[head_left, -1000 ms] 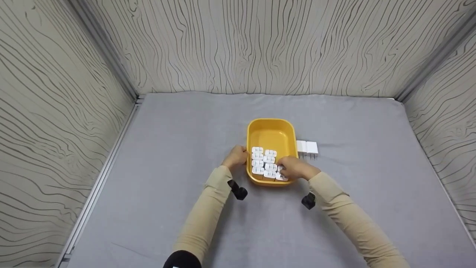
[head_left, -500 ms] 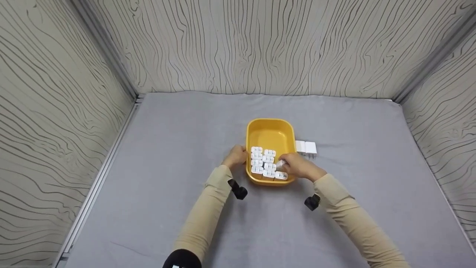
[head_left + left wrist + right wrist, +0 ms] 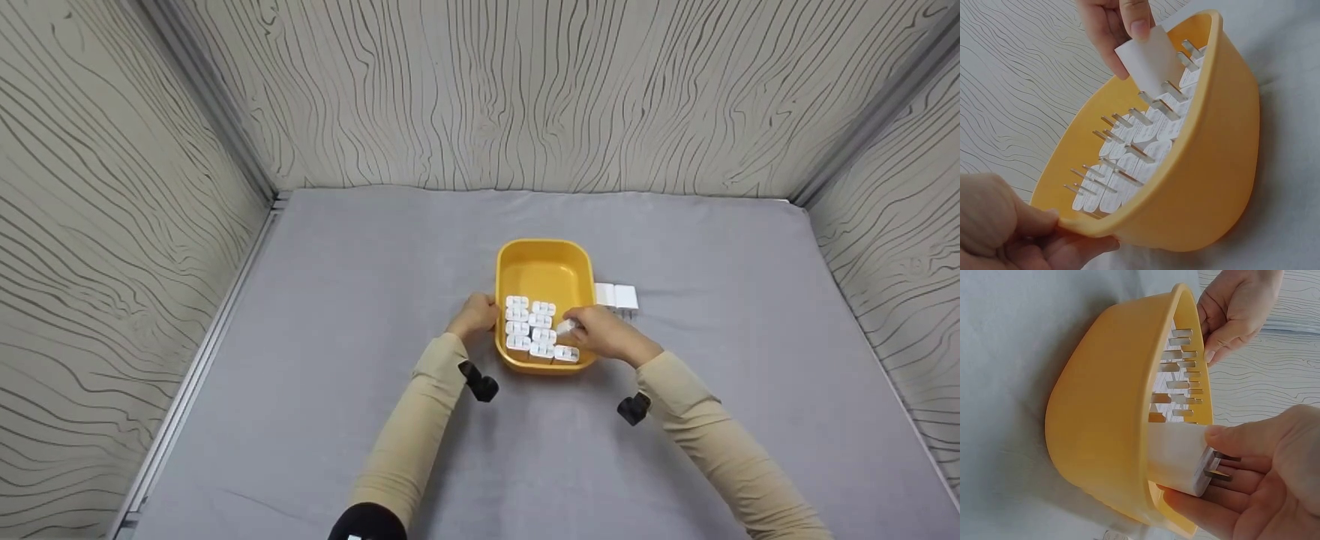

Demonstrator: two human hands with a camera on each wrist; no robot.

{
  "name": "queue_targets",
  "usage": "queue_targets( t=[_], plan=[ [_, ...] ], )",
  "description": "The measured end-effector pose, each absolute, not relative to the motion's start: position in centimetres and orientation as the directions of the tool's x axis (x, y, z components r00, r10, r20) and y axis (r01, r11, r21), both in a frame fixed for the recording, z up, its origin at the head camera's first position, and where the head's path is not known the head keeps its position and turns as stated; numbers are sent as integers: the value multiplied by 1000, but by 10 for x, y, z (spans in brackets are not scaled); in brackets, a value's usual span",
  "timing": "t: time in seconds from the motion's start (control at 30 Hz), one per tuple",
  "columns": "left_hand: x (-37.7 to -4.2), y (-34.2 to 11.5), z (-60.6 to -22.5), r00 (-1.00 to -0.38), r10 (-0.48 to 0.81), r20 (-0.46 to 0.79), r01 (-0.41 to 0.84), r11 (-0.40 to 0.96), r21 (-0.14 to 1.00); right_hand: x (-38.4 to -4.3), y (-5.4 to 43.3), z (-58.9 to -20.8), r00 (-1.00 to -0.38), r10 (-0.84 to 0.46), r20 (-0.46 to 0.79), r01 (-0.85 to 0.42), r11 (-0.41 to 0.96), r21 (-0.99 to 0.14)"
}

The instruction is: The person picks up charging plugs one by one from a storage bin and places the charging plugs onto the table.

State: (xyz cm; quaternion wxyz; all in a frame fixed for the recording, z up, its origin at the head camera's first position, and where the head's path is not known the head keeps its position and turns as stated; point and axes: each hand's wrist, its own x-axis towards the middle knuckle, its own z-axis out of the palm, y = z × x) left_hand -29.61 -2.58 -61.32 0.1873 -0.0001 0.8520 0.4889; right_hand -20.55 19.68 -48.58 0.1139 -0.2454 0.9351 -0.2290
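Note:
A yellow plastic tub [image 3: 546, 262] sits mid-table on grey cloth. Several white plug adapters [image 3: 529, 330] stand packed in its near half, prongs up [image 3: 1123, 149]. My left hand [image 3: 474, 316] grips the tub's left rim [image 3: 1081, 228]. My right hand [image 3: 600, 334] pinches one more white adapter [image 3: 566, 327] [image 3: 1148, 59] [image 3: 1176, 458] above the tub's right side, over the packed ones; its prongs [image 3: 1220, 469] point toward my palm. Two more white adapters [image 3: 619, 297] lie on the cloth just right of the tub.
Grey cloth [image 3: 360, 300] covers the table, which is boxed in by wood-grain walls [image 3: 525, 90] on the left, back and right. Metal rails [image 3: 202, 352] run along the left edge. Small black wrist cameras [image 3: 480, 386] sit on both sleeves.
My right hand has lifted from the tub's near right corner and shifted slightly back, carrying a white adapter. The left hand stays on the rim.

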Motion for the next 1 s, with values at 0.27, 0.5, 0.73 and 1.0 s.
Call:
queue_targets(
  t=[0.27,0.5,0.73,1.0],
  plan=[
    [-233,-26,-497,-921,148,-360,-233,531,814,-204,199,-484,-853,-518,-68,-424,762,-490],
    [-290,-29,-597,-923,210,-322,-183,498,848,-202,199,-482,-868,-495,-41,-412,764,-497],
    [-296,-30,-609,-924,223,-311,-160,514,843,-200,199,-484,-873,-487,-32,-409,765,-498],
    [-254,-25,-524,-903,141,-407,-267,559,785,-199,201,-484,-874,-486,5,-423,755,-501]
  ],
)
